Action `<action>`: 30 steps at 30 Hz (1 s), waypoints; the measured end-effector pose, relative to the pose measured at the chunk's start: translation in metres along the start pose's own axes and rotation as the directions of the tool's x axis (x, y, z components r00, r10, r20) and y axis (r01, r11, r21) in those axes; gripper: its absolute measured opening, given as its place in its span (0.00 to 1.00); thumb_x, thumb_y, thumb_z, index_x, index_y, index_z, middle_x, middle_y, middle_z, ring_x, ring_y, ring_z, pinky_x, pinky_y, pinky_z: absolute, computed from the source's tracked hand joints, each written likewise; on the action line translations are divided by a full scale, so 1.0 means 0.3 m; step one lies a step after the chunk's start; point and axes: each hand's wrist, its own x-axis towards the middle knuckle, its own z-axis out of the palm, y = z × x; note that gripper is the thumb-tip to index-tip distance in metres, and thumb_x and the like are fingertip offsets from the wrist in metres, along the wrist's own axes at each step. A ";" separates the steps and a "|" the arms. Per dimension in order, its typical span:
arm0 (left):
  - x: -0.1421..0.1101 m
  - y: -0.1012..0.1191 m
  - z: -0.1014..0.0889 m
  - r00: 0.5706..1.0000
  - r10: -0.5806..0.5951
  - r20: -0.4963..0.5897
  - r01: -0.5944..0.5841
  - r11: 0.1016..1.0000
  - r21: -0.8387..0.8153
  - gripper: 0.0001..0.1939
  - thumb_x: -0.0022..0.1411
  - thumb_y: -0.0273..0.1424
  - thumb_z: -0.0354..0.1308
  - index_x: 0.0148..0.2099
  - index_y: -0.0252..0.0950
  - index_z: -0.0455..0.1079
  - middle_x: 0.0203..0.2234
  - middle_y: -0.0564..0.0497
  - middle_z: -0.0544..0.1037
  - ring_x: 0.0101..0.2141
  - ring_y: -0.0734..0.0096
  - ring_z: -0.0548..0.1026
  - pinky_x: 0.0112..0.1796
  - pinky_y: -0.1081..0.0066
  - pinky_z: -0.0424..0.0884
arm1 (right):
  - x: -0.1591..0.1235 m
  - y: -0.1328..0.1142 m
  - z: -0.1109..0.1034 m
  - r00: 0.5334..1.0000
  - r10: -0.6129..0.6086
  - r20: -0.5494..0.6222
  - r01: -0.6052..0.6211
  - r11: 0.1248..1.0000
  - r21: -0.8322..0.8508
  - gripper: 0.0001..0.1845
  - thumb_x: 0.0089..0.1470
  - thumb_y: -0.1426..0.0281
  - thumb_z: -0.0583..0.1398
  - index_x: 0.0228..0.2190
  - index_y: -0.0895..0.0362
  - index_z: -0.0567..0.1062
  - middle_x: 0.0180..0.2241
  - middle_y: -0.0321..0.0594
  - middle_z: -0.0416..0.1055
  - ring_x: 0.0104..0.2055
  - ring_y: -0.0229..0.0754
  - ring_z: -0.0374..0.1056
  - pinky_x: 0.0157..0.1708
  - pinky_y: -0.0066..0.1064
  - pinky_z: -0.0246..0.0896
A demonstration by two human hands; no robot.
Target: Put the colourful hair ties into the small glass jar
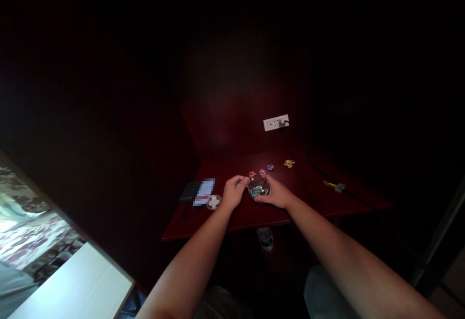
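A dark red table (312,198) is seen in a dim corner, carrying everything the hands work at. A white wall socket (276,122) is mounted well beyond the hands, with a dark cable running down to the table on the right-hand side. A dark phone-like slab (188,192) is laid to the left of the left hand, with a blurred card just beside it. A small round clear container (258,186) is held between the two hands, at the table's middle; coloured bits can be made out inside it. It is cupped from the right by the right hand (276,193), fingers curled around its side. The left hand (233,192) is pressed to its left edge, fingertips pinched together at the rim; what is pinched cannot be told. A round white lid (213,201) is lying just left of the left hand. Small coloured rings (289,163) are scattered just beyond the hands.
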 end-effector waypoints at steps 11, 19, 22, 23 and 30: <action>0.046 0.035 0.025 0.998 0.029 0.060 -0.029 1.000 -0.006 0.18 0.60 0.42 0.51 0.35 0.33 0.74 0.31 0.47 0.78 0.33 0.69 0.74 0.36 0.71 0.67 | -0.003 -0.014 -0.004 1.000 0.005 -0.020 -0.005 1.000 -0.028 0.43 0.35 0.61 0.70 0.52 0.58 0.62 0.50 0.51 0.68 0.54 0.51 0.65 0.56 0.46 0.55; -0.004 -0.095 0.032 0.938 -0.346 -0.029 0.318 0.887 -0.334 0.19 0.58 0.44 0.47 0.30 0.33 0.67 0.14 0.60 0.54 0.15 0.81 0.52 0.18 0.78 0.47 | -0.003 -0.025 -0.004 1.000 0.024 -0.009 -0.024 0.999 0.039 0.44 0.35 0.63 0.71 0.53 0.58 0.61 0.50 0.50 0.69 0.51 0.49 0.67 0.55 0.45 0.56; -0.020 -0.116 0.018 0.934 -0.355 0.049 0.333 0.807 -0.488 0.15 0.53 0.36 0.48 0.35 0.32 0.70 0.17 0.58 0.56 0.17 0.81 0.52 0.18 0.79 0.44 | -0.001 -0.027 -0.001 0.999 0.034 0.006 -0.034 0.997 0.068 0.44 0.36 0.63 0.70 0.53 0.58 0.60 0.51 0.50 0.68 0.51 0.48 0.68 0.55 0.44 0.57; -0.023 -0.119 0.013 0.936 -0.347 0.061 0.329 0.800 -0.501 0.15 0.51 0.34 0.48 0.37 0.32 0.71 0.19 0.57 0.58 0.18 0.81 0.54 0.18 0.79 0.44 | -0.001 -0.028 0.000 0.999 0.036 0.011 -0.037 0.996 0.077 0.44 0.36 0.64 0.70 0.53 0.58 0.60 0.51 0.50 0.68 0.51 0.48 0.67 0.55 0.44 0.57; -0.027 -0.137 0.013 0.943 -0.333 -0.025 0.293 0.859 -0.420 0.16 0.51 0.25 0.50 0.40 0.31 0.74 0.27 0.50 0.72 0.24 0.81 0.65 0.23 0.80 0.59 | -0.004 -0.037 -0.001 0.998 0.065 -0.001 -0.065 0.996 0.057 0.42 0.35 0.64 0.70 0.51 0.58 0.61 0.51 0.52 0.68 0.51 0.48 0.68 0.54 0.45 0.58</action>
